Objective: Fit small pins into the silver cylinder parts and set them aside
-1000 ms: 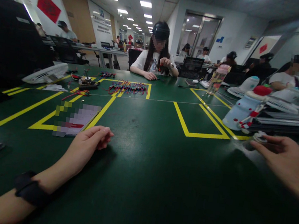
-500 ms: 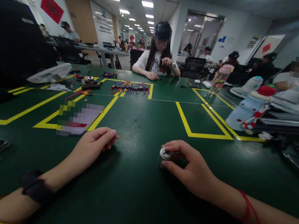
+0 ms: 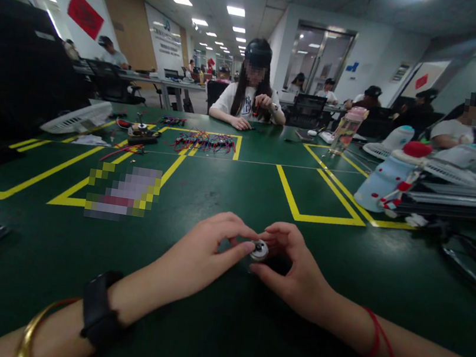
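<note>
A small round cylinder (image 3: pixel 260 251) with a pale metallic top and a dark centre stands low over the green table (image 3: pixel 191 338) in front of me. My right hand (image 3: pixel 296 271) curls around its right side, thumb at the near edge and fingers behind. From the left, my left hand (image 3: pixel 213 249) reaches in with thumb and index finger pinched at the cylinder's top, by its dark centre. Whatever lies between those two fingertips is too small to make out. The hands hide most of the cylinder's body.
Yellow tape (image 3: pixel 325 220) marks areas on the table. Bundled wires (image 3: pixel 207 143) and a blurred flat item (image 3: pixel 126 191) lie to the left. At the right stand a blue bottle (image 3: pixel 376 181) and a clear bottle (image 3: pixel 347 132). A person (image 3: pixel 250 100) sits opposite.
My left hand has moved right, from beside the flat item to the cylinder, and its fingertips have come to its top. My right hand stays around the cylinder, its fingers slightly shifted.
</note>
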The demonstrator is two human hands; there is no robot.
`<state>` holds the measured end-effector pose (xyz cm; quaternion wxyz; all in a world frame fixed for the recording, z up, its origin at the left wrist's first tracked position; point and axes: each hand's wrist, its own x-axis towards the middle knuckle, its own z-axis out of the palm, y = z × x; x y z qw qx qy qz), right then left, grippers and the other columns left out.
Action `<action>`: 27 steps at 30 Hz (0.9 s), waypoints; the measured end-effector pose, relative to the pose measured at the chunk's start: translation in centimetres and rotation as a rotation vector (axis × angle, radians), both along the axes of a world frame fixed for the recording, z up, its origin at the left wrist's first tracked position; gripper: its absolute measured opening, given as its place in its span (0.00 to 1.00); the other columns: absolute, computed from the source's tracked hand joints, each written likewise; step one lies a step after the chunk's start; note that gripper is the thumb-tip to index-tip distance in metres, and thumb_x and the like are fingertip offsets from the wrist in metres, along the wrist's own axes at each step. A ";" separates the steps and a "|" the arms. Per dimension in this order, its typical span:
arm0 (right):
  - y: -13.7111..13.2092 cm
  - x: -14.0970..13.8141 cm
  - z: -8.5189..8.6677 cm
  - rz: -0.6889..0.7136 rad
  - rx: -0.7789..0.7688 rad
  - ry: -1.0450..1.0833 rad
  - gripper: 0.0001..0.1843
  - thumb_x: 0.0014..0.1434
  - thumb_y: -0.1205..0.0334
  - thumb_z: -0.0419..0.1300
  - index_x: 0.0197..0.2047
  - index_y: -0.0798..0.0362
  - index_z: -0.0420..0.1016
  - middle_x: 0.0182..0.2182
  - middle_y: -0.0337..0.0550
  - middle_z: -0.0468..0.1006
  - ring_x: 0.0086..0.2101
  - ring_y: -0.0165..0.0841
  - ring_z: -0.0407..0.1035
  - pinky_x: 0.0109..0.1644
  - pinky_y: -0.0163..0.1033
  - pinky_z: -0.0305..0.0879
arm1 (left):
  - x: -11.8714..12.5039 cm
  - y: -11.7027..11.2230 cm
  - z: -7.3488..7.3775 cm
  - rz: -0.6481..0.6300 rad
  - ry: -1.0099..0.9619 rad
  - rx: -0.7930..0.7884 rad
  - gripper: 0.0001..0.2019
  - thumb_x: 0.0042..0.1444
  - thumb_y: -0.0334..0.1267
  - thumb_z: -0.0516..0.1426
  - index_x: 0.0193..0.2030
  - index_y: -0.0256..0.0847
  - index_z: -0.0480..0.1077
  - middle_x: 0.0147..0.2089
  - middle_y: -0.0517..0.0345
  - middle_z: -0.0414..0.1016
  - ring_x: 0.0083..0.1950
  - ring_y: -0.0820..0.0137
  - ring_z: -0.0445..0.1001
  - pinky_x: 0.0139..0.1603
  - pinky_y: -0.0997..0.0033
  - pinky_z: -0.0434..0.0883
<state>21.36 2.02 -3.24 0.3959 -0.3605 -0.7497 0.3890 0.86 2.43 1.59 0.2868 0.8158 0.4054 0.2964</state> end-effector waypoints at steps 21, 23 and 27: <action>-0.2 0.2 0.4 -0.119 0.063 -0.099 0.20 0.50 0.66 0.61 0.46 0.50 0.59 0.38 0.41 0.70 0.37 0.27 0.68 0.42 0.36 0.69 | -0.2 0.6 -4.3 0.045 0.173 0.039 0.06 0.51 0.45 0.64 0.37 0.56 0.80 0.42 0.58 0.76 0.45 0.60 0.69 0.47 0.58 0.63; -0.3 0.0 0.5 -0.114 0.054 -0.108 0.19 0.50 0.65 0.61 0.45 0.51 0.60 0.38 0.41 0.71 0.36 0.27 0.68 0.40 0.36 0.69 | -0.4 0.7 -3.7 0.031 0.109 -0.024 0.09 0.50 0.44 0.64 0.40 0.55 0.80 0.43 0.57 0.76 0.46 0.60 0.70 0.48 0.58 0.64; -0.2 0.4 0.9 -0.111 0.027 -0.109 0.19 0.51 0.63 0.61 0.46 0.51 0.61 0.39 0.42 0.72 0.37 0.28 0.70 0.41 0.37 0.70 | -2.8 0.8 -2.1 0.091 -0.070 -0.216 0.10 0.56 0.45 0.59 0.42 0.49 0.79 0.43 0.55 0.77 0.43 0.62 0.73 0.45 0.62 0.68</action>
